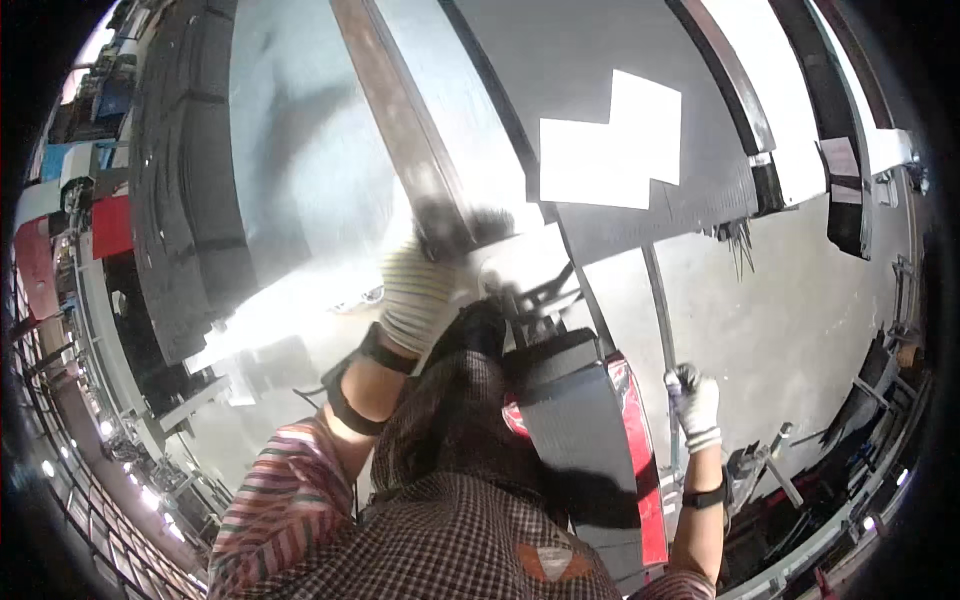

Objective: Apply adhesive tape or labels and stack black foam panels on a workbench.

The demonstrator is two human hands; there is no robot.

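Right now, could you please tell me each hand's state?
Left hand: at the brown metal bar, grip too blurred to tell.
Right hand: closed around the slim metal rail.

pale panel point(290, 130): brown bar point(385, 85) | dark grey panel point(560, 50): white sheet point(610, 150)

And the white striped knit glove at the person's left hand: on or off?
On: the white striped knit glove covers the left hand, reaching the wrist beside a black band.

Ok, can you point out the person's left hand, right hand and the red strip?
Left hand point(415, 295), head view: middle of the striped glove.
Right hand point(696, 402), head view: middle of the pale glove.
Red strip point(642, 450), head view: its middle stretch.
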